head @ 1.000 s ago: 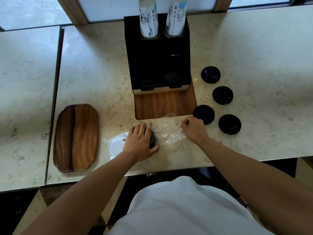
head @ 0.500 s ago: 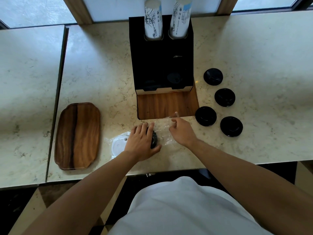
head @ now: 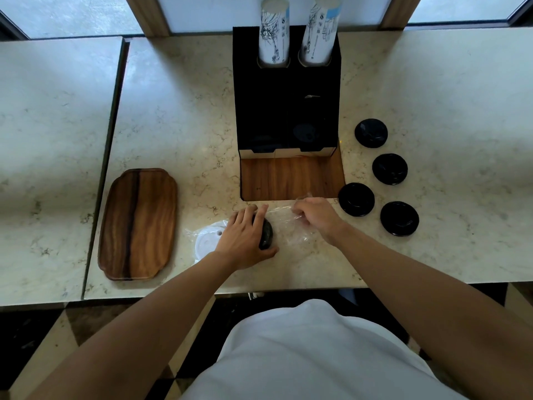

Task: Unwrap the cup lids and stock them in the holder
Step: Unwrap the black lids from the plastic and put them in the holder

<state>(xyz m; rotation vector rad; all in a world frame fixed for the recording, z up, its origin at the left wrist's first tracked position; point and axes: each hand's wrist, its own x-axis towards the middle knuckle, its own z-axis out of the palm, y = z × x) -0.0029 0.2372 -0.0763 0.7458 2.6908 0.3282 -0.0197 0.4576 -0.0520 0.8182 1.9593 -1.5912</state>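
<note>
the left hand [head: 245, 236] lies over a stack of wrapped lids [head: 266, 233] near the front of the worktop [head: 178, 125], with fingers curled round it. a white lid [head: 206, 243] shows at the left end of the clear wrap [head: 288, 229]. the right hand [head: 315, 216] pinches the wrap at its right end. four loose black lids [head: 356, 199] lie on the right, apart from each other. the black holder [head: 287, 90] stands farther back, with two cup stacks [head: 274, 33] in it. a wooden tray [head: 138, 223] lies on the left.
</note>
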